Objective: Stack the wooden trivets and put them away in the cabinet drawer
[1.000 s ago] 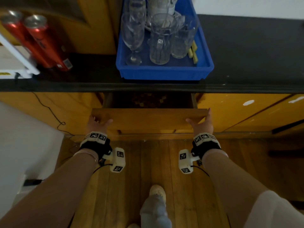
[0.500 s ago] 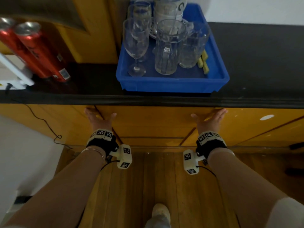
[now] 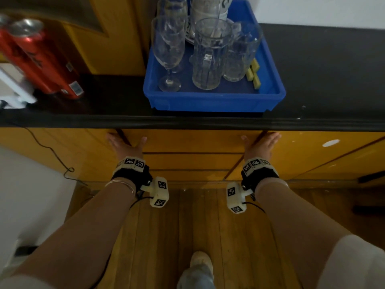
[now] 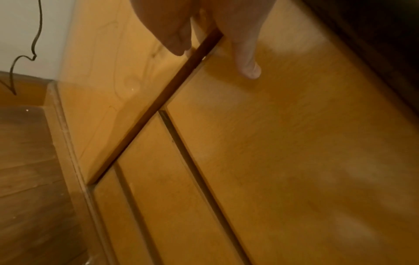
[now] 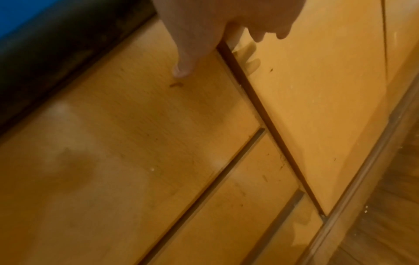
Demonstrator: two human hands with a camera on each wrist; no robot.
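Nearest the camera, both forearms reach forward over a wooden floor (image 3: 187, 222), each wrist wearing a black strap and a white block printed with black-and-white square codes. The left hand (image 3: 125, 146) lies flat on the cabinet front with fingers straight and spread, holding nothing; its thumb rests on the drawer front (image 3: 191, 140) while its fingers cross the dark vertical seam at the drawer's left edge. The right hand (image 3: 261, 144) mirrors it, flat and spread, holding nothing, thumb on the drawer front and fingers over the seam at the drawer's right edge. Between the two hands the drawer sits flush with the neighbouring panels, closed. No trivets show in any view. Below the hands, two more horizontal seams mark lower drawer fronts.

Just above the fingertips runs the rounded black countertop edge (image 3: 187, 122), overhanging the cabinet. Beyond it, between the hands, a blue tray (image 3: 208, 101) stands close to the counter's front edge, holding stemmed glasses, a glass mug, tumblers and small yellow pieces. A white container at the tray's back bears a dark letter, partly cut off. Beyond the left hand lie red cans (image 3: 31, 57) with a small label, unreadable. Beyond the right hand, bare black counter stretches to the wall.
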